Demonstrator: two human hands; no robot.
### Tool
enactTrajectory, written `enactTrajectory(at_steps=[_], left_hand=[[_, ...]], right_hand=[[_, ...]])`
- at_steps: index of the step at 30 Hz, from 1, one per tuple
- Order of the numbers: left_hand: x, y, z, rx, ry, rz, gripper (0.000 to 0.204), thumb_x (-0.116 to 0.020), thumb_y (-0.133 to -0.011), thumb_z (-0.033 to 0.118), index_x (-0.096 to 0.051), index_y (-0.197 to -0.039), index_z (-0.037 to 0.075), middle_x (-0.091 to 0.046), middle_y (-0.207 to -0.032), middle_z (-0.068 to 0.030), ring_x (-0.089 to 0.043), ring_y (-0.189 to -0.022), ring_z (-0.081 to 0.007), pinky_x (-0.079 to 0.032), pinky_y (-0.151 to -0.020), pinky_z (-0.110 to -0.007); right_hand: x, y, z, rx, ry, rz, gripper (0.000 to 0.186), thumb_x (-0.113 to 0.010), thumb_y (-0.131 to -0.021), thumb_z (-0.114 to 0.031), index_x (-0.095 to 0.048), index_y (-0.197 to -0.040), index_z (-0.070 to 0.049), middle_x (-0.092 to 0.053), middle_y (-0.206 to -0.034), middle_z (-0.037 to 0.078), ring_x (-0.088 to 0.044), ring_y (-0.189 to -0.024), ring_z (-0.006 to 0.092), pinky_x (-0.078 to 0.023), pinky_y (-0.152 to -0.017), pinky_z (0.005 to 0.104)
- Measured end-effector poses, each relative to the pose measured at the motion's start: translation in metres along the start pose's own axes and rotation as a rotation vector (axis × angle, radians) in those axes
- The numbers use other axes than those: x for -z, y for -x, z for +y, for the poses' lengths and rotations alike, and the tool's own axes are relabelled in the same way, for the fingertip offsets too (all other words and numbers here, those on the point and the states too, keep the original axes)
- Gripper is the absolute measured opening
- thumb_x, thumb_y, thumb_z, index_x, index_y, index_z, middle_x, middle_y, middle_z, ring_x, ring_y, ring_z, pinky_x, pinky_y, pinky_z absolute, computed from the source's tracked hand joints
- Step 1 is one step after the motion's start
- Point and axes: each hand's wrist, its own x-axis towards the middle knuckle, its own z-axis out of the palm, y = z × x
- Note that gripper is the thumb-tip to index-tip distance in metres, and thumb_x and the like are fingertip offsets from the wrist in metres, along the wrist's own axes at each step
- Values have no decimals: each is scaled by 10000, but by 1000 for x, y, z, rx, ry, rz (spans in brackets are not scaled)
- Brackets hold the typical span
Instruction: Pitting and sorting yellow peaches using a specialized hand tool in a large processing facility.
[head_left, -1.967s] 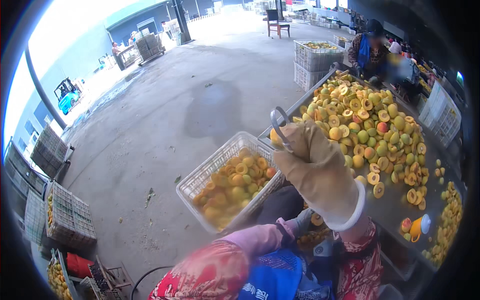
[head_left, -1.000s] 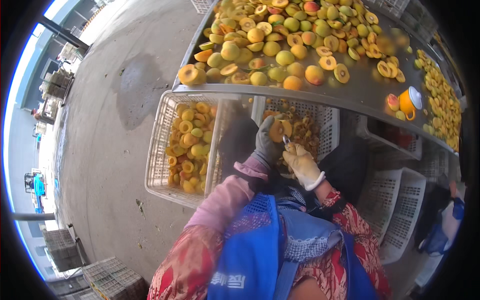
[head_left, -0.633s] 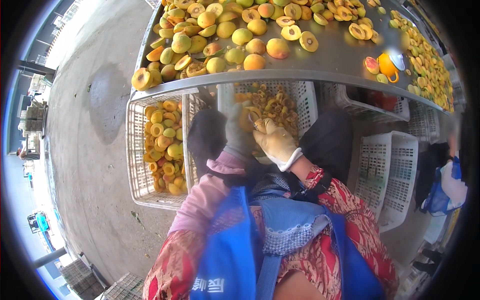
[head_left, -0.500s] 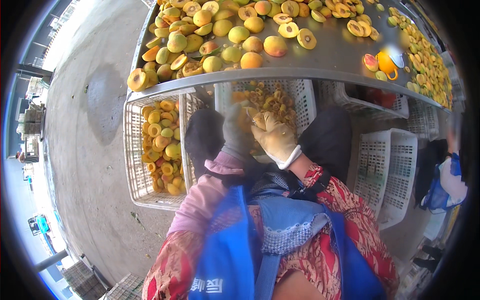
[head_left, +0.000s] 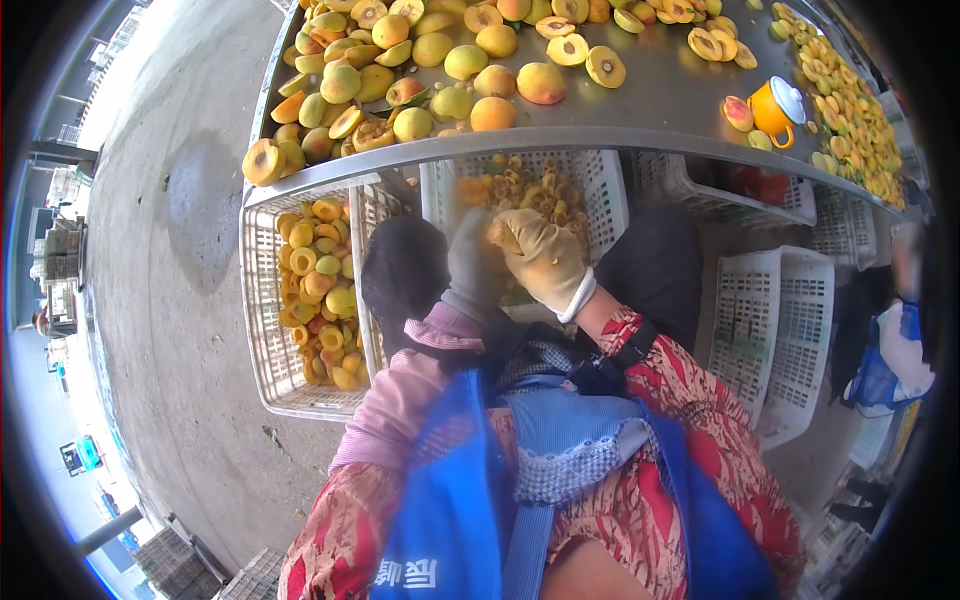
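My left hand (head_left: pixel 471 262), in a grey glove, is blurred by motion and looks closed. It meets my right hand (head_left: pixel 543 258), in a cream glove, whose fingers are curled in. What lies between the two is hidden by the gloves. Both are held between my knees, over the near part of a white crate (head_left: pixel 607 190) of pitted and cut yellow fruit pieces (head_left: pixel 540 190). Just beyond them, whole and halved yellow fruit (head_left: pixel 465 62), like peaches, lies heaped on a metal table (head_left: pixel 640 110).
On my left stands a white crate (head_left: pixel 262 345) of hollowed fruit halves (head_left: pixel 325 290). Nested white crates (head_left: pixel 745 330) are at my right. A yellow mug (head_left: pixel 772 108) with a pale lid stands on the table. Another person (head_left: pixel 890 350) is at the far right.
My right hand has shifted slightly left and turned, so its back shows more and the metal glint at its fingers is gone. The whole view has moved a little.
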Motion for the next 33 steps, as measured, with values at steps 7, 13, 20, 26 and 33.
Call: enactTrajectory(at_steps=[7,13,20,26,33], left_hand=[[-15,-7,9,-325,-562,246,393,-431,-948,370,-594,-1047,26,-630,-901,-122,-626,-812,-232,-523,-754,-313],[-14,-7,12,-245,-328,157,538,-445,-903,507,-592,-1058,13,-617,-913,-117,-617,-788,-249,-532,-742,-341],[-36,8,30,-221,-165,233,349,-655,-665,49,-629,-1012,71,-640,-1006,-68,-625,-918,-261,-499,-770,-336],[-26,9,19,-325,-394,294,492,-366,-965,445,-565,-1094,14,-641,-927,-127,-621,-808,-254,-531,-740,-354],[-25,13,24,-282,-336,355,572,-355,-953,505,-602,-1029,-5,-630,-903,-124,-604,-844,-236,-517,-755,-346]], right_hand=[[-19,33,14,-608,-562,-289,336,-623,-790,-230,-582,-1091,-84,-636,-990,201,-621,-925,365,-493,-796,411],[24,35,-7,-590,-227,-475,497,-576,-846,-414,-554,-1118,1,-625,-1013,256,-597,-991,398,-468,-853,432],[-11,33,3,-400,21,-347,442,-559,-865,-411,-522,-1062,-17,-638,-930,251,-620,-886,416,-487,-783,471],[-17,31,6,-398,58,-424,437,-558,-862,-392,-519,-1081,-16,-637,-941,253,-613,-920,420,-483,-812,475],[-16,25,13,-448,4,-494,383,-553,-861,-362,-533,-1061,-35,-634,-960,261,-603,-951,424,-475,-828,478]])
